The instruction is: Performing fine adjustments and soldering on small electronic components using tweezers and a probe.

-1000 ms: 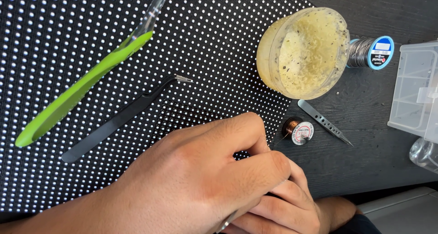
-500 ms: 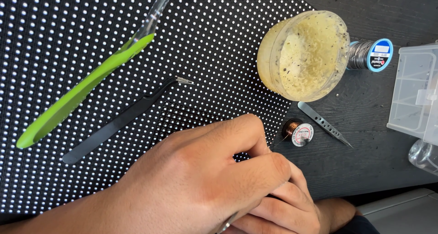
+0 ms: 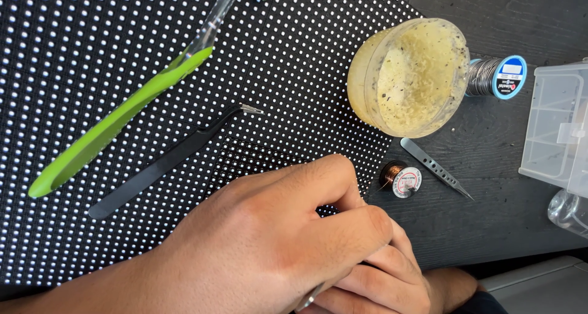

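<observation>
- The left hand (image 3: 263, 240) lies curled over the right hand (image 3: 380, 283) at the near edge of the LED panel (image 3: 92, 57); a thin metal tool (image 3: 311, 299) shows between them, but which fingers pinch it I cannot tell.
- The panel is black with rows of white dots; one patch just beyond the knuckles looks darker.
- Beyond the left hand lie one pair of black tweezers (image 3: 165, 164) and, further out, one green-handled brush (image 3: 116, 133), both with room around them.
- To the right of the hands, on the dark desk (image 3: 490, 222): one small copper wire spool (image 3: 401, 179), one pair of silver tweezers (image 3: 435, 167), one yellowish flux tub (image 3: 410, 75), one solder reel (image 3: 496, 76).
- A clear compartment box (image 3: 557, 130) sits at the right edge.
</observation>
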